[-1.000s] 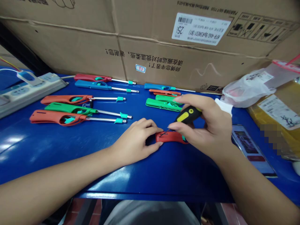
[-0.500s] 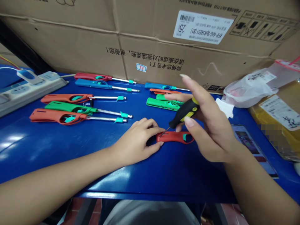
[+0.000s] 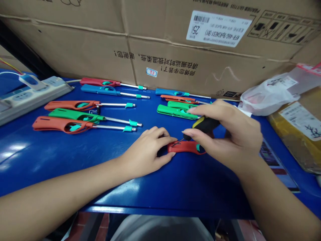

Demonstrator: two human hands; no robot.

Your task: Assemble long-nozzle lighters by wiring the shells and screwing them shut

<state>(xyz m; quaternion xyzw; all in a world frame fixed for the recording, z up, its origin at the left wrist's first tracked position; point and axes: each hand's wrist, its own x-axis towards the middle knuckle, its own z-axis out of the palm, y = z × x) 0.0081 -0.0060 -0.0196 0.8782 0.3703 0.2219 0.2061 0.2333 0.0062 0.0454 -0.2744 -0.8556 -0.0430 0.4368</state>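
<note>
Red lighter, lying flat on the near-mid part of the blue table, right of centre, is prob. v. light: looks like a hollow plastic shell, stiff, hard to squash but maybe brittle at the thin loop round the teal trigger. Smooth skin on a glossy top, so likely slippery & apt to swivel if pushed from one side. Best hold: the plain L end, pinched across near & far long sides w/ a bit of downward press, fingers clear of trigger & loop. L hand has approx. that: thumb on near side, forefinger on far side, gap small, other fingers curled. R hand has the blk/yellow screwdriver in a loose hold, thumb & forefinger well parted, handle between; other fingers mostly hidden, can't tell how tight. Its thin shaft slants down to the lighter's L end, by the dark slot; exact tip contact too small to tell. Looks: long, rounded L end, bright red, semi-gloss, narrow slot on upper face, teal trigger twd R. R end is behind R hand, so can't say what's there.
</note>
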